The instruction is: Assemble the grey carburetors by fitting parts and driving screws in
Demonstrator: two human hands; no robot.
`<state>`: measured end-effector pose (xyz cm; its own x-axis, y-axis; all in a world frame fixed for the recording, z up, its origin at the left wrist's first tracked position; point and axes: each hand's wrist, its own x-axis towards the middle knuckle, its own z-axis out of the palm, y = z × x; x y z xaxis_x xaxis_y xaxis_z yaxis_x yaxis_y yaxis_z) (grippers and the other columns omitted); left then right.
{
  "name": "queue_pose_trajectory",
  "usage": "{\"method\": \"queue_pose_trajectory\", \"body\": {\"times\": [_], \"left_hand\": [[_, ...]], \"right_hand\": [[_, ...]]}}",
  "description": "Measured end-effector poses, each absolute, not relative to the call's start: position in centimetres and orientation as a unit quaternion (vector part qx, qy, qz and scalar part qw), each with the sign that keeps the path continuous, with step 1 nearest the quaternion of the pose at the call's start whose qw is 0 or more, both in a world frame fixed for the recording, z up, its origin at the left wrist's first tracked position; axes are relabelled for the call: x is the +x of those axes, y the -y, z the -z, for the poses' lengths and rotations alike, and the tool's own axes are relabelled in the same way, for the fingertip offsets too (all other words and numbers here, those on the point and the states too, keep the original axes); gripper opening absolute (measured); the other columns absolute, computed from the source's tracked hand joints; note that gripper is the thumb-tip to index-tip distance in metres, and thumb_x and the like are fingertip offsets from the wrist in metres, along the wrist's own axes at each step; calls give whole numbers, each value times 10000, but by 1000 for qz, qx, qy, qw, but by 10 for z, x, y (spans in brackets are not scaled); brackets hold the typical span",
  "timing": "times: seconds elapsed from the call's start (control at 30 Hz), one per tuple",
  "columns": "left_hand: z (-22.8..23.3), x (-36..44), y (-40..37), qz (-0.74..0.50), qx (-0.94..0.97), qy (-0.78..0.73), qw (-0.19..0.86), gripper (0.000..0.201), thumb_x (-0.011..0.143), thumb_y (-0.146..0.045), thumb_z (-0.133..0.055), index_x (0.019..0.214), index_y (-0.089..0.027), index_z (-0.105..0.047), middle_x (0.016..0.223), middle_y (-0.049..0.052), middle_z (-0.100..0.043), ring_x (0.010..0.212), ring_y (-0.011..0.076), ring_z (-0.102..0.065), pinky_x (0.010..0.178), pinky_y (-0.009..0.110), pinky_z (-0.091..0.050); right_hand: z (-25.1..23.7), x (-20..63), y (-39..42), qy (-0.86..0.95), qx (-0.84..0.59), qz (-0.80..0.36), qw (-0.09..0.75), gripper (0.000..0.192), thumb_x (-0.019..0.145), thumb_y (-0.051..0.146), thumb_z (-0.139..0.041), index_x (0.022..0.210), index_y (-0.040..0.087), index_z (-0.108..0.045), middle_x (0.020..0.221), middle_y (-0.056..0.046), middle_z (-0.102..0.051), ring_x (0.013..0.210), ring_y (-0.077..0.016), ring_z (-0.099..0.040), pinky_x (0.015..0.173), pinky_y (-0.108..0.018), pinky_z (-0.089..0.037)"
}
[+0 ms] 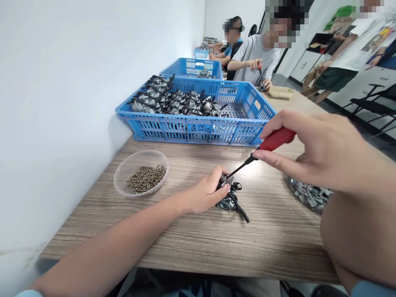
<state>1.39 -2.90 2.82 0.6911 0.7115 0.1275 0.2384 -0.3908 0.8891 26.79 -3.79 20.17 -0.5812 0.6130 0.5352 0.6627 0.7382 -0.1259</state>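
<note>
Partly hidden under the left hand (206,190), the metal part (229,197) blurs.

Left hand (206,192) grips a small metal carburetor (229,197) on the wooden table (192,243); a black hose off the carburetor trails toward the table's near edge. Right hand (318,154) holds a red-handled screwdriver (268,147), its black shaft angled down-left with the tip at the top of the carburetor, right by the left fingertips. Clear plastic bowl of small screws (141,172) sits left of the hands, near the wall. Blue plastic crate (198,131) behind holds more carburetors, piled on its left side. A heap of grey metal parts (309,194) lies under the right wrist. Second blue crate (193,68) further back. Other people work at the far end of the table.
</note>
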Motion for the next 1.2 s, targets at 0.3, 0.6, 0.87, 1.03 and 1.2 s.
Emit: {"method": "queue_pose_trajectory", "body": {"times": [0.3, 0.6, 0.87, 1.03, 1.2], "left_hand": [[-29, 14, 29, -255, 797, -303, 456, 293, 1134, -449, -498, 1319, -225, -460, 1141, 79, -666, 1043, 266, -644, 975, 454, -557], [-31, 14, 31, -250, 791, -307, 466, 300, 1135, -454, -498, 1321, -222, -461, 1127, 87, -686, 1020, 270, -666, 970, 472, -565], [-25, 13, 29, -261, 799, -294, 455, 314, 1143, -465, -502, 1338, -223, -453, 1139, 97, -700, 1012, 273, -671, 929, 460, -560], [-26, 14, 29, -256, 792, -297, 468, 318, 1131, -457, -514, 1333, -218, -458, 1146, 103, -691, 1019, 280, -670, 934, 452, -547], [-29, 14, 30, -251, 787, -300, 477, 334, 1123, -486, -509, 1319, -222, -451, 1130, 90, -677, 1013, 284, -661, 932, 441, -528]], "right_hand": [[-198, 276, 23, 891, -346, -6, 293, 210, 1049, 438, -770, 935, 283, -686, 746, -6, -669, 619, -200, -636, 589, -389, -507], [-209, 284, 43, 913, -326, -60, 238, 177, 1078, 335, -634, 1246, 331, -690, 1288, -109, -711, 1158, -341, -734, 849, -487, -663], [-193, 264, 48, 841, -423, 171, 289, 294, 1077, 512, -662, 875, 298, -649, 588, 7, -604, 474, -213, -530, 485, -388, -349], [-201, 277, 51, 882, -401, 25, 245, 266, 1031, 512, -709, 1179, 298, -655, 1041, -69, -804, 753, -284, -761, 576, -438, -578], [-198, 267, 38, 895, -334, -83, 284, 136, 1075, 404, -719, 1171, 325, -666, 1016, -17, -836, 776, -242, -798, 644, -405, -640]]}}
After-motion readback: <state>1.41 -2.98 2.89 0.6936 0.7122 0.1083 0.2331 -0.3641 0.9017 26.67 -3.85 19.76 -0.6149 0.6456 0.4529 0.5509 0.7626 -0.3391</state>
